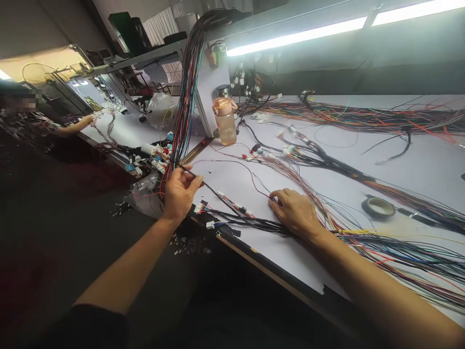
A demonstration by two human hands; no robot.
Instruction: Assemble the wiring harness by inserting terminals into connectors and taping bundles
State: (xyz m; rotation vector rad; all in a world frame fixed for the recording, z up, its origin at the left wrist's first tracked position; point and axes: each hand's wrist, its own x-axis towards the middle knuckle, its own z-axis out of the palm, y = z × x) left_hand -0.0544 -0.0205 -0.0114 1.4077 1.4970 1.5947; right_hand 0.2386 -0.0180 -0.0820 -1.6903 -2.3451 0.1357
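Note:
My left hand (180, 190) is raised over the table's front edge, thumb and fingers pinched on a thin black wire (214, 190) that slopes down to the right. Under my right hand (296, 213), which rests at the table, runs a black-sleeved wire harness (259, 223); the fingers are curled and close on a thin dark wire at their tips. White connectors (210, 225) end the harness at its left. More small connectors (236, 207) with red wires lie just above it. What sits beneath my right palm is hidden.
A thick hanging bundle of wires (188, 92) drops beside my left hand. Behind it stands a bottle with an orange lid (225, 123). A roll of black tape (378, 207) lies at the right, among long wire bundles (399, 121). Another person's arm (74, 127) reaches over a table at far left.

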